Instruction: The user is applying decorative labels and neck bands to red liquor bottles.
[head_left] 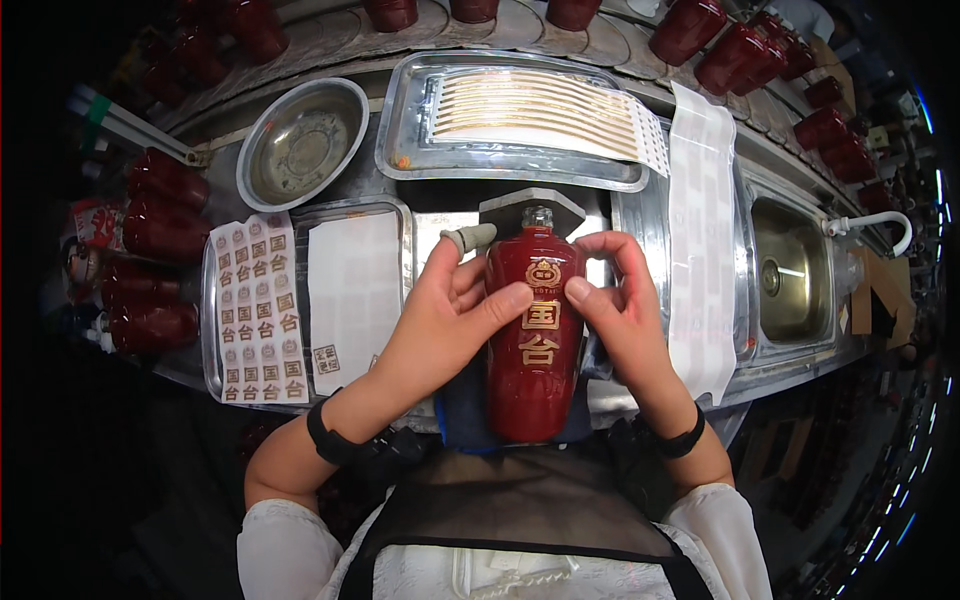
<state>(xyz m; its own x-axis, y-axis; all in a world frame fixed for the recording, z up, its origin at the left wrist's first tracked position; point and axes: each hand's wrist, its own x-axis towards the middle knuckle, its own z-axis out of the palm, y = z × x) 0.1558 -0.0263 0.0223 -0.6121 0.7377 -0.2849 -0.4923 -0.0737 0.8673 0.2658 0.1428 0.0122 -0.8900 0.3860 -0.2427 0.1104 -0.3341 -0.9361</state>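
A glossy dark red bottle (530, 400) with a clear glass neck leans in front of me, its neck pointing away and its base near my apron. Gold characters and a round gold emblem (543, 274) run down its front. My left hand (450, 315) is closed around the bottle's left side, thumb pressed beside the emblem. One of its fingers wears a pale finger cot (470, 238). On the opposite side, my right hand (630, 312) grips the bottle's shoulder, with its thumb at the emblem's right edge. The fingertips behind the bottle are hidden.
Gold-brown decal sheets (260, 330) lie at left beside a white sheet (352, 270). Behind stand a metal bowl (358, 105) and a tray (393, 130) with gold-striped strips. A long white sheet (703, 250), sink (825, 300) and faucet (890, 222) are right. Several red bottles (160, 230) surround the bench.
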